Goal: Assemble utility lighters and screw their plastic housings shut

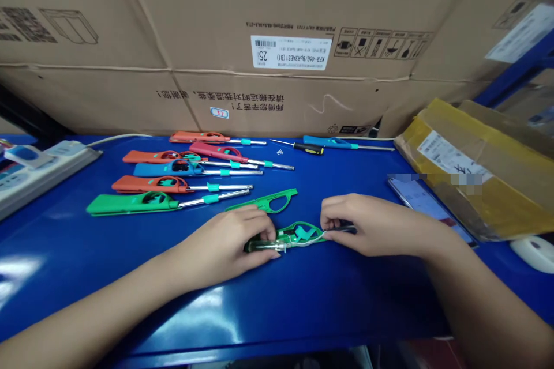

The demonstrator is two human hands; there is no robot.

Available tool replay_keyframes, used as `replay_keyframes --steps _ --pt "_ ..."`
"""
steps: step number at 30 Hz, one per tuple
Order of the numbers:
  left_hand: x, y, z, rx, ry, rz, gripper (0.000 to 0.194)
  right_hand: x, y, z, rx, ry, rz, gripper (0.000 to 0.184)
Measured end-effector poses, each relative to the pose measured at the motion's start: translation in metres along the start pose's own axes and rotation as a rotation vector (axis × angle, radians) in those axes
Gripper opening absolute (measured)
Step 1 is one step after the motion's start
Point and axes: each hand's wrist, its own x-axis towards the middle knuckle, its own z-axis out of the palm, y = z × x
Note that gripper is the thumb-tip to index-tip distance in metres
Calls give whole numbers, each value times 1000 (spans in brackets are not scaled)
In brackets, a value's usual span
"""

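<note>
An opened green gas lighter (283, 234) lies in front of me, its inner parts showing. My left hand (242, 236) is closed around its rear end, with the thumb along a clear fuel tank (265, 246). A teal trigger (303, 233) sits inside the guard loop. From the tank a thin white tube (310, 240) runs to the right, where my right hand (370, 225) pinches it between thumb and fingers. A dark rod-like piece (348, 229) shows by the right fingers; its far end is hidden. Just behind lies a loose green shell half (259, 203).
Several lighters, including a green one (130, 203), lie at back left. A blue lighter (324, 142) and a screwdriver (308, 149) lie by the cardboard box (216, 86). At right are a phone (428, 207), a taped package (497, 202) and a white mouse (534, 252); at left, a power strip (43, 170).
</note>
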Motion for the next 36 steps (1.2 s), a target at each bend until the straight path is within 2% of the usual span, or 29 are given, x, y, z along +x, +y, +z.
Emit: replay_keyframes --steps 4,8,12,17,28,36 --pt "-2 -3 5 -70 129 -43 13 3 -4 6 21 28 -18 11" --pt "0 -10 7 -23 281 -91 14 9 -8 11 49 43 -71 13" --pt "0 -12 8 56 245 -54 25 11 -9 12 73 6 -91 9" --pt "-1 -12 7 128 181 8 22 10 -9 8 118 3 -48 12" --pt "-2 -13 13 184 162 50 25 7 -9 3 135 -28 -23 12" --pt "-2 -8 15 148 158 44 23 4 -11 -1 134 2 -53 14"
